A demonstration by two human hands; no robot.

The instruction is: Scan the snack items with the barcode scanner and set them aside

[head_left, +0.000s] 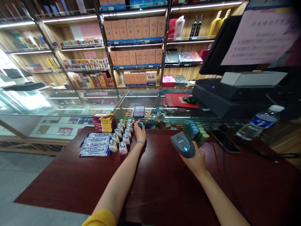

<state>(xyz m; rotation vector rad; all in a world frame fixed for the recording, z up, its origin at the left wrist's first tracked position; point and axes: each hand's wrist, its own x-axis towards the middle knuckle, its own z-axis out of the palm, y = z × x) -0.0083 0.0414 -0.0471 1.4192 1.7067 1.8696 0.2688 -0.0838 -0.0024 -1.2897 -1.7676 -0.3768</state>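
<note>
My right hand (pixel 198 160) is wrapped round the handle of a dark grey barcode scanner (pixel 183 144) with a lit blue light. At the far edge of the table, my left hand (pixel 140 133) is closed on a small blue item (pixel 140 124), mostly covered by the fingers. Just left of that hand stand several small glass jars (pixel 123 147) with silver lids, in two rows. Blue-and-white flat packets (pixel 95 144) lie beside them, and a stack of red and yellow packs (pixel 104 123) rises behind. Several green and blue cylinders (pixel 199 135) stand beyond the scanner.
The dark red table (pixel 155 194) meets a glass display counter (pixel 101 102). A phone (pixel 225 141), a water bottle (pixel 261 122) and cables occupy the right side, below a monitor (pixel 218 47). A red mat (pixel 178 100) with a mouse lies on the glass. Stocked shelves stand behind.
</note>
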